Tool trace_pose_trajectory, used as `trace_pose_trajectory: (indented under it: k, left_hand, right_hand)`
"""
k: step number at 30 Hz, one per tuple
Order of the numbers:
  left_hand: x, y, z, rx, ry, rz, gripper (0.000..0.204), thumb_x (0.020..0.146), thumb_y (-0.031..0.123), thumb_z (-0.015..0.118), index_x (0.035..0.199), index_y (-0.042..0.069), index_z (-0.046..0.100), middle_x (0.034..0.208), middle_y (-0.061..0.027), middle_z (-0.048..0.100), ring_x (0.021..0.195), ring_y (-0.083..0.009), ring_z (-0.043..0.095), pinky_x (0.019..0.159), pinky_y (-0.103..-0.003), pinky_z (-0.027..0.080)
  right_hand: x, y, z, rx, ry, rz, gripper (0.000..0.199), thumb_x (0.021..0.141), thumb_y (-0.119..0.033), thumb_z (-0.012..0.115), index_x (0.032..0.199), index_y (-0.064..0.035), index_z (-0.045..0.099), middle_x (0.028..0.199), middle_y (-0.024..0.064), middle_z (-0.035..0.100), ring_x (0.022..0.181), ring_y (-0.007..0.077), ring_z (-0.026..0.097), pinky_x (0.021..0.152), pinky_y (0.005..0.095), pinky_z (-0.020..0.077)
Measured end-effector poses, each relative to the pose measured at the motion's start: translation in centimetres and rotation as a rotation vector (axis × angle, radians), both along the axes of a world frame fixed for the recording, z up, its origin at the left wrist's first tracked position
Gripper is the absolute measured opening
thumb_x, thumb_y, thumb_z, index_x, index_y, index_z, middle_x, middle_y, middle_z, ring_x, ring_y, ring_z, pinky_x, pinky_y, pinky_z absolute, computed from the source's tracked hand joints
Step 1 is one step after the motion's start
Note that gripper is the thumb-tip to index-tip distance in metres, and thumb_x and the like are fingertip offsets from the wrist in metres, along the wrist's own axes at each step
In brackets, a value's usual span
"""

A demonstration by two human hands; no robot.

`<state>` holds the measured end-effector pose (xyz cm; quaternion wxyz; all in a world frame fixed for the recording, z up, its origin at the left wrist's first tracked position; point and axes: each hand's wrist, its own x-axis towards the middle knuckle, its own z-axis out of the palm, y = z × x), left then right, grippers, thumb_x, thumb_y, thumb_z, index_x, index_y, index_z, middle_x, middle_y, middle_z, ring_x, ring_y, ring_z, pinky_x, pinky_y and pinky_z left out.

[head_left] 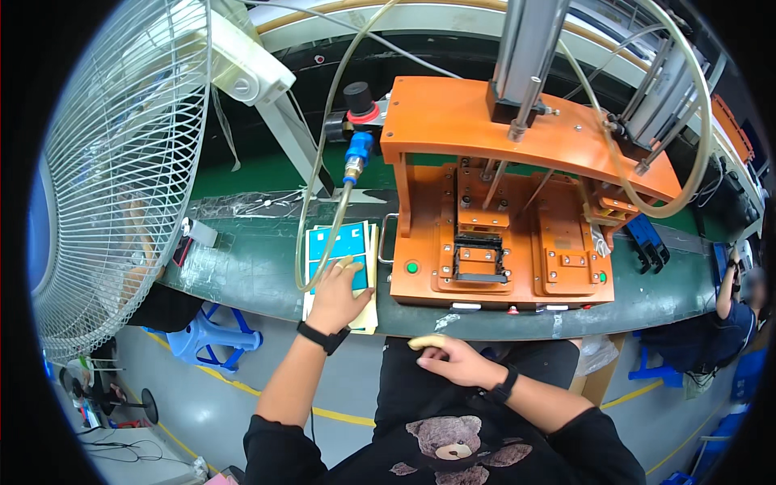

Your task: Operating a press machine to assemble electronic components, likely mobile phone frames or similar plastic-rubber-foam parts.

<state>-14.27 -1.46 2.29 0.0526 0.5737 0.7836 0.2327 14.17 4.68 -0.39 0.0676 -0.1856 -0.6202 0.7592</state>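
Note:
My left hand [335, 297] lies with its fingers on a stack of blue sheets [338, 241] with cream backing, on the green bench left of the orange press [481, 190]. Its thumb is spread, and I see nothing gripped. Over my lap, just off the bench's front edge, my right hand [459, 364] hovers with nothing visible in it. A pale yellow finger cot covers its outstretched index finger; the other fingers bend loosely. In the press's left fixture sits a black frame-like part [478, 259]. The fixture on the right [572, 260] shows a bare orange block.
A large fan [121, 178] stands at the left. Air hoses hang over the sheets and beside the press cylinders. Black parts [647, 242] lie right of the press. Blue stools [214, 335] stand on the floor, and another person [731, 315] sits far right.

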Motion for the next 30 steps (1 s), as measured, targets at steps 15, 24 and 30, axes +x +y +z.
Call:
trace_pose_trajectory:
  k: [15,24,30]
  left_hand:
    - [-11.0,-0.6,-0.2,0.094,-0.403,0.362,0.015,0.084,0.014,0.069,0.089,0.001,0.073,0.083,-0.0138,0.072,0.075,-0.0240,0.068,0.066,-0.035,0.051]
    - [-15.0,-12.9,6.6,0.423,-0.250,0.554,0.018,0.093,0.010,0.066,0.102,-0.006,0.065,0.091,-0.0048,0.067,0.081,-0.0096,0.061,0.073,-0.024,0.048]
    - [0.1,-16.1,8.2,0.266,-1.083,0.038,0.027,0.078,-0.006,0.068,0.104,-0.004,0.063,0.096,-0.0156,0.072,0.091,-0.0227,0.071,0.085,-0.035,0.056]
  right_hand:
    - [-9.5,0.4,1.4,0.946,0.006,0.145,0.048,0.089,-0.027,0.060,0.130,-0.0036,0.053,0.134,0.0185,0.051,0.109,0.0375,0.059,0.093,0.0458,0.0493]
    - [-4.2,2.2,8.5,0.916,0.324,0.030,0.050,0.085,-0.022,0.069,0.129,-0.0029,0.054,0.135,0.0179,0.050,0.108,0.0355,0.058,0.096,0.0426,0.0481]
    - [1.5,6.5,14.0,1.497,-0.006,-0.559,0.047,0.071,-0.021,0.080,0.113,-0.0074,0.067,0.122,0.0107,0.059,0.105,0.0326,0.057,0.095,0.0447,0.0437]
